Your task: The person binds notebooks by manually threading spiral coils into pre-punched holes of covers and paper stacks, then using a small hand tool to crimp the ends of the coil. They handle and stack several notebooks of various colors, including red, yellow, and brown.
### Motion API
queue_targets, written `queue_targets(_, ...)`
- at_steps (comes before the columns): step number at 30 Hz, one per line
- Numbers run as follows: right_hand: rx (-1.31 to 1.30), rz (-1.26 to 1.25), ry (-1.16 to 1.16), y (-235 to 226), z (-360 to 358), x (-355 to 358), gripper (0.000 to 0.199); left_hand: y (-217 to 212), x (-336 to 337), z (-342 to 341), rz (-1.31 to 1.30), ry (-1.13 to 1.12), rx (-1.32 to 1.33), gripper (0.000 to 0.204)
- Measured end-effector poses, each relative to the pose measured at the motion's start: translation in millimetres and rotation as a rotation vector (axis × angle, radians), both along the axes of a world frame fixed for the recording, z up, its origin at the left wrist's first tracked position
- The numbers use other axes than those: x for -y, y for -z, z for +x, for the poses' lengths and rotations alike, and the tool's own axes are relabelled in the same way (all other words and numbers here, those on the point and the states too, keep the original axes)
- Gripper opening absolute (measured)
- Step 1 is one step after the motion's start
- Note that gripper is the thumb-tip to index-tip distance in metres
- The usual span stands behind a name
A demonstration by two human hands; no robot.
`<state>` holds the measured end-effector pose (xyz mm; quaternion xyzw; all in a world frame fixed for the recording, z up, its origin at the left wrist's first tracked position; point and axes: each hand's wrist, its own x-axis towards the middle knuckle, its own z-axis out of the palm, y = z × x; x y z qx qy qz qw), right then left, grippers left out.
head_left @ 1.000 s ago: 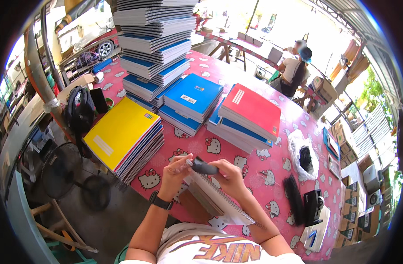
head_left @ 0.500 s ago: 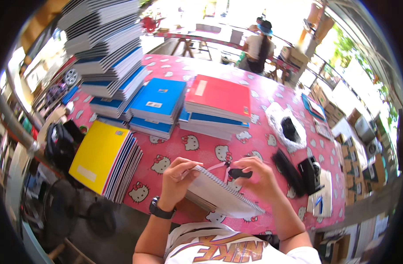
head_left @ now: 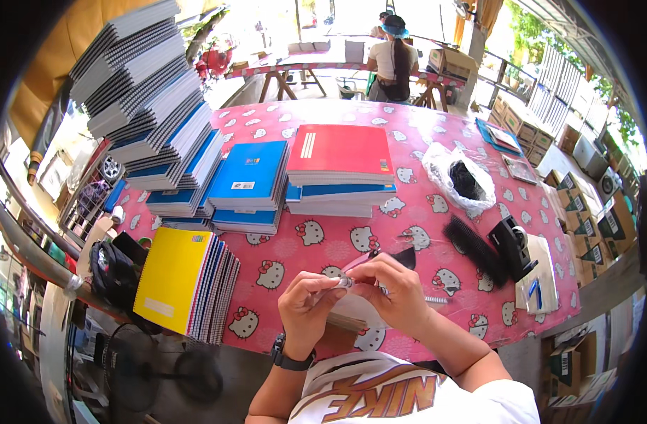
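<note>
Two bare hands met over the table's near edge: the left hand [head_left: 306, 311] and right hand [head_left: 398, 297] pinched fingertips together on a small silvery coil end [head_left: 346, 282], above a pale spiral notebook [head_left: 352, 314]. Beyond lay glossy pink patterned tablecloth [head_left: 408, 148], a yellow notebook stack [head_left: 175, 279], black plastic combs [head_left: 475, 247], then blue stacks [head_left: 249, 184] and a red-covered stack [head_left: 341, 152].

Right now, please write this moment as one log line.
left hand: pinches spiral wire end | right hand: on notebook | table: notebook stacks
</note>
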<state>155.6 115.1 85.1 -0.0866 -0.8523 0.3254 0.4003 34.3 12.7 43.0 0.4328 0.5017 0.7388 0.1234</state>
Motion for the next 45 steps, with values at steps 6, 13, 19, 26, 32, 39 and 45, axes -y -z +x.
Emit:
queue_targets(6, -0.007, 0.016, -0.121, -8.0, -4.7, -2.9, 0.021, 4.4, 3.8, -2.7, 0.035, 0.061, -0.037, 0.018)
queue_targets(13, 0.089, 0.177, -0.24, -17.8, -4.3, -11.7, 0.023, 4.5, 6.3, 5.0, 0.025, 0.115, -0.052, 0.015)
queue_targets(19, 0.105, 0.234, -0.158, -7.5, -6.4, -0.5, 0.018, 2.6, 12.6, 8.4, -0.191, -0.087, -0.11, 0.017)
queue_targets(26, 0.131, 0.333, -0.195, -6.6, -5.7, -0.9, 0.022, 17.2, 9.3, 10.9, -0.22, -0.165, -0.299, 0.014)
queue_targets(32, 0.088, 0.106, -0.235, -32.1, 2.9, -14.5, 0.06, 1.2, 50.9, -19.8, 0.003, -0.517, -0.132, 0.008)
queue_targets(39, 0.114, -0.158, 0.175, -1.2, 70.6, -77.2, 0.038, -139.2, 162.9, -137.2, -0.191, -1.274, -0.746, 0.028)
queue_targets(45, 0.469, -0.24, 0.036, 55.4, 74.9, -76.0, 0.03, -101.1, 78.5, -264.0, -0.638, -0.658, -0.873, 0.049)
